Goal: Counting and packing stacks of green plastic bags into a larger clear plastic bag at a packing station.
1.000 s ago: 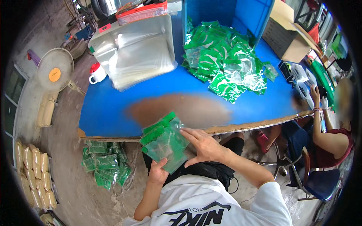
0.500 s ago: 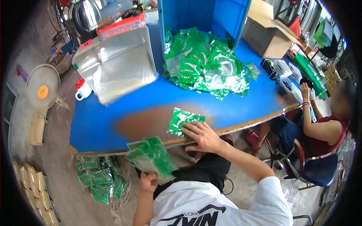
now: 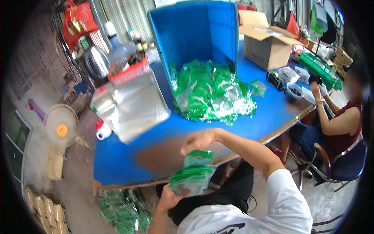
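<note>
Left hand (image 3: pixel 168 198) clamped under the stack of green packets (image 3: pixel 193 176), held below the blue surface (image 3: pixel 128 156) edge | right hand (image 3: pixel 199 140) pinched the top packet | I judged best: square edges, keep stack level, firm grip underneath.

single head-worn fisheye view, angled down and forward over the blue table (image 3: pixel 128 156), close above the lap
</note>
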Available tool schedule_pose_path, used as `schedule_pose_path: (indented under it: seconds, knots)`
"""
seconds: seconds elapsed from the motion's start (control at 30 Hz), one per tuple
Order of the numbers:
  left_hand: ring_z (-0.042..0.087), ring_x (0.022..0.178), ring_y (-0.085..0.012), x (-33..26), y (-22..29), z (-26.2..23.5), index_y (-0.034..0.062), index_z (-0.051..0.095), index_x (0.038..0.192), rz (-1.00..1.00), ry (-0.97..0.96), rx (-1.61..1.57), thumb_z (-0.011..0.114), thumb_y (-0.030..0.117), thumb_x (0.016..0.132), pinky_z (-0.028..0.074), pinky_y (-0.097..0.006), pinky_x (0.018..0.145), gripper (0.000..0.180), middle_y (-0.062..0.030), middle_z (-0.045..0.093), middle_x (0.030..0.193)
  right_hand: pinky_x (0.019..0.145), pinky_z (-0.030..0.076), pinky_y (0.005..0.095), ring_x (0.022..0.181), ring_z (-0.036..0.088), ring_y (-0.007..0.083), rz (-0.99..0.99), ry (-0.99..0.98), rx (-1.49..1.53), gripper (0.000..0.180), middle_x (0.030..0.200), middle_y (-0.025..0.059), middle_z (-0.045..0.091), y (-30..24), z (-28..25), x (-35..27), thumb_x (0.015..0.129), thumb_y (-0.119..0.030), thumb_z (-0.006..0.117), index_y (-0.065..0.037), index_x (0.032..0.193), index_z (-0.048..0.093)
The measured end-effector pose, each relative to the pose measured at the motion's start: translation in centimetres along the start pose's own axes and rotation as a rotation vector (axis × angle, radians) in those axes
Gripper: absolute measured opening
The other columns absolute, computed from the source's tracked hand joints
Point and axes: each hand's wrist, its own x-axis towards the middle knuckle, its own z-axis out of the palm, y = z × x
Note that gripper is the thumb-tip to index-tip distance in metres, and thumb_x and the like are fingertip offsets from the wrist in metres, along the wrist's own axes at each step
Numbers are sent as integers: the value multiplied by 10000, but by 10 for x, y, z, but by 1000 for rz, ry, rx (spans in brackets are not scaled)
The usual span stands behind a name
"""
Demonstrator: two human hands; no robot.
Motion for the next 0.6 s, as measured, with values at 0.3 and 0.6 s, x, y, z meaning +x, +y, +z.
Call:
schedule_pose_path:
  seconds: [0.3, 0.6]
  knots:
    - [548, 1264, -306, -14, -25, 26, 20, 452, 1426, -158, 517, -1134, 709, -36, 816, 410, -477, 1109, 664, -115, 578, 1360, 1007, 427, 557, 1196, 564, 308, 445, 1077, -1188, 668, 1174, 121, 628, 90, -180, 35, 642, -434, 899, -100, 1148, 622]
    - [542, 1284, -269, 33, -3, -2, 28, 476, 1420, -66, 258, -1537, 677, 235, 968, 422, -463, 1111, 536, -101, 562, 1400, 778, 527, 392, 920, 626, 291, -826, 845, -1226, 296, 940, 97, 606, -9, 27, -13, 656, -141, 740, -80, 928, 642]
